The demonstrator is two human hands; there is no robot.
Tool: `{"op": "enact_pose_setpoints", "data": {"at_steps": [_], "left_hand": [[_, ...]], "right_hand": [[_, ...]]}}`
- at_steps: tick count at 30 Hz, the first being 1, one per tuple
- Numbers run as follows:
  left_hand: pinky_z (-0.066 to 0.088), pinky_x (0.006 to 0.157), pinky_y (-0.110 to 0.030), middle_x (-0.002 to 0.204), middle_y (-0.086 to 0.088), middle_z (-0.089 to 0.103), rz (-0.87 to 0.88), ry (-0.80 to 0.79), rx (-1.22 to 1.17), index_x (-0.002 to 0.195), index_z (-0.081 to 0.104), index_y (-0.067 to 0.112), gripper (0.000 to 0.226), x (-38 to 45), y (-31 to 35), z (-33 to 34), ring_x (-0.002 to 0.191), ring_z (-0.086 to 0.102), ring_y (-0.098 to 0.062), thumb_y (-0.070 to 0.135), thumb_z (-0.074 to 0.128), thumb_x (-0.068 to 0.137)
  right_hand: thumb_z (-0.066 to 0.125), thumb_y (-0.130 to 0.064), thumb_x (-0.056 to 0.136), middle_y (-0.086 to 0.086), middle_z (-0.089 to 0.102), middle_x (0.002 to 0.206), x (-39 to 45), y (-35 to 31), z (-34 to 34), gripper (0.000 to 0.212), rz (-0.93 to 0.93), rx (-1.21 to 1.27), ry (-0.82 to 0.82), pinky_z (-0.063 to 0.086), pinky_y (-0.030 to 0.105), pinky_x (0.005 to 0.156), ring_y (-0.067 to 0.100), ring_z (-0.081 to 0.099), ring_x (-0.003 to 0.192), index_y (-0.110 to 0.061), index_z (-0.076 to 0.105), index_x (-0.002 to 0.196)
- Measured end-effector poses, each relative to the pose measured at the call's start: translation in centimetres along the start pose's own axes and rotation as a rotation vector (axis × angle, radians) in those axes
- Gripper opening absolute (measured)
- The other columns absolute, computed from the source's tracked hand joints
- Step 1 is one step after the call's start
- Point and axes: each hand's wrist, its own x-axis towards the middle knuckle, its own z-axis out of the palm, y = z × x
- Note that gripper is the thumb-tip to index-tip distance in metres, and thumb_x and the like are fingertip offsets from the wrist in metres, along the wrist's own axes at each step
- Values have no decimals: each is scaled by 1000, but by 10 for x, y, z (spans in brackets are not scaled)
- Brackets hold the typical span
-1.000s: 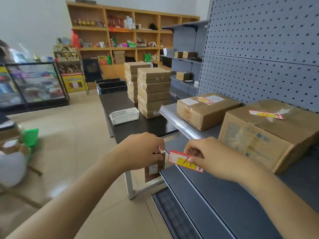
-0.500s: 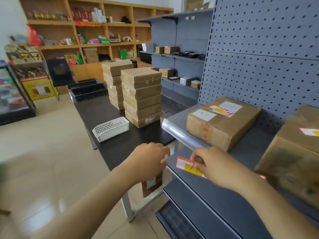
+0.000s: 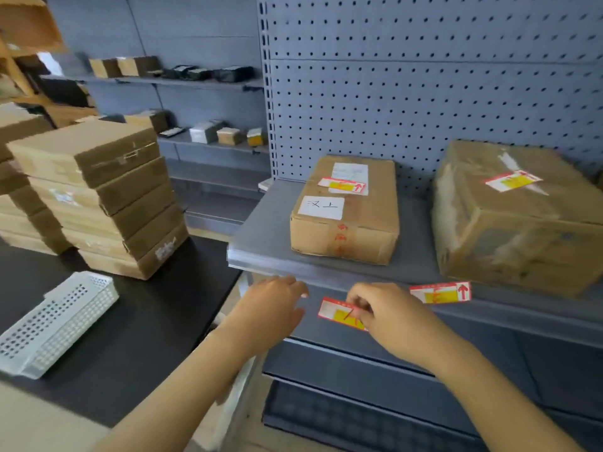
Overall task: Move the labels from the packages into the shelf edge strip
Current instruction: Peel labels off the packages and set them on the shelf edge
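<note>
My right hand (image 3: 388,316) pinches a red, white and yellow label (image 3: 336,313) just below the clear shelf edge strip (image 3: 270,267). My left hand (image 3: 274,305) hovers beside it, fingers apart, under the strip's left part. A second label (image 3: 440,292) sits in the strip to the right. On the grey shelf (image 3: 264,223) stand two cardboard packages: the left package (image 3: 346,230) carries a label (image 3: 341,185) on top, and the right package (image 3: 515,223) carries another label (image 3: 513,181).
A black table (image 3: 130,337) at the left holds stacks of flat cardboard boxes (image 3: 98,197) and a white perforated basket (image 3: 55,324). A grey pegboard (image 3: 424,76) backs the shelf. Further grey shelves with small boxes (image 3: 208,132) lie behind.
The view has swung right and closer to the shelf. Both hands stay under the strip with the label; the label sitting in the strip at the right has come into view.
</note>
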Motion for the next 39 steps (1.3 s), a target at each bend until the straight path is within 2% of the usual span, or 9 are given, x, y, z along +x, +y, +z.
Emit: {"op": "enact_pose_setpoints", "data": {"at_steps": [7,10,13,15,18,25,30,34,39], "left_hand": [[39,94,-35,128,-2,53,179,59,86,126,50,18,35,48,-2,20,117,48,-24,24,50,91],[49,74,-37,104,-8,62,285,120,86,104,59,13,27,55,-1,27,93,61,-30,16,66,77],[52,60,-33,95,-6,65,325,182,64,98,55,13,45,58,-6,28,76,64,-27,11,79,60],[53,60,-33,98,-6,66,335,206,48,101,56,14,51,59,-9,27,77,65,-27,10,81,56],[54,63,-35,95,-6,67,335,203,24,96,66,14,40,64,-14,29,78,65,-28,7,78,59],[54,59,-35,85,-9,64,367,148,-75,84,66,11,30,74,-21,31,73,62,-30,0,76,58],[50,74,-40,110,-11,59,409,130,-73,106,61,11,34,66,-24,32,93,57,-31,1,63,73],[38,96,-33,141,-4,37,414,113,-100,138,38,17,56,64,-23,33,113,42,-24,3,49,85],[35,97,-30,146,-2,30,420,116,-115,144,27,20,61,60,-25,33,113,41,-22,6,45,87]], "right_hand": [[50,-24,92,-3,65,100,25,19,-2,10,115,16,55,51,41,76,20,59,87,-30,58,95],[53,-21,92,-4,67,96,33,22,-5,11,129,69,112,52,41,75,18,60,85,-27,61,95],[54,-20,92,-8,67,89,39,20,-8,12,134,112,167,53,40,72,14,61,80,-27,63,93],[55,-18,91,-9,66,82,42,20,-11,13,142,136,210,53,41,69,12,61,75,-28,63,89],[58,-16,89,-9,66,74,47,23,-12,12,159,147,284,54,44,67,13,61,70,-26,63,86],[62,-14,88,-7,70,86,57,18,-7,9,193,224,368,56,36,74,7,64,78,-21,66,92],[64,-14,86,-6,60,90,68,9,9,8,125,134,368,54,39,71,12,59,78,-21,66,90],[62,-16,85,-7,56,93,72,8,19,14,127,54,358,54,43,68,14,55,85,-27,67,92],[55,-22,91,-2,56,98,70,1,19,27,130,-85,324,52,40,73,17,50,99,-33,65,114]]}}
